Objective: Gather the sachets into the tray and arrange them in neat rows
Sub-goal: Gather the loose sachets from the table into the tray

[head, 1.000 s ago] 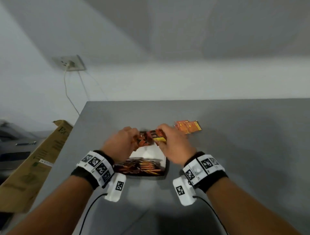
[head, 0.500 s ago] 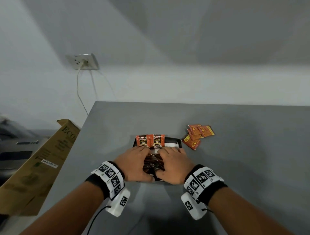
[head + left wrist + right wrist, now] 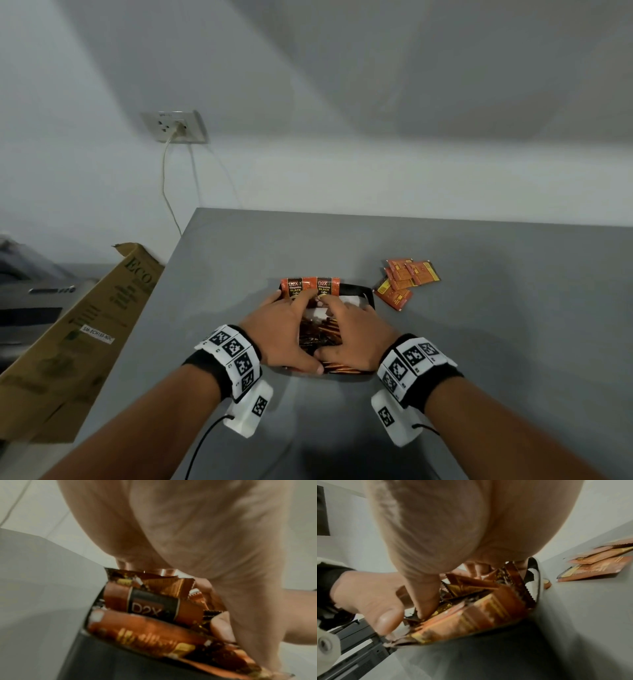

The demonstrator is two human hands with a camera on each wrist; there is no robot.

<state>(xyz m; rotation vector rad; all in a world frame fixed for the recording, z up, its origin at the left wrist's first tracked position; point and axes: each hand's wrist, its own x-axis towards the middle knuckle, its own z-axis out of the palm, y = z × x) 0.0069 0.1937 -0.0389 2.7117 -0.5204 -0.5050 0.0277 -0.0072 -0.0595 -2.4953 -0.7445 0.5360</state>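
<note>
A shallow black tray (image 3: 363, 291) sits on the smooth grey table (image 3: 479, 342), heaped with glossy, crinkled orange-and-brown foil sachets (image 3: 322, 334). Both hands lie palm down over the heap. The left hand (image 3: 279, 329) covers the tray's left side, fingers reaching to two flat rectangular D2X sachets (image 3: 310, 287) that stand side by side against the far rim, thumb at the near rim. The right hand (image 3: 349, 330) covers the right side, its thumb pressed among the packets by the left thumb. Fingers of both are spread and bent over the pile; whether either grips a packet I cannot tell. A loose overlapping cluster of flat orange sachets (image 3: 406, 279) lies on the table just right of the tray. A cardboard box (image 3: 68, 342) leans left of the table
</note>
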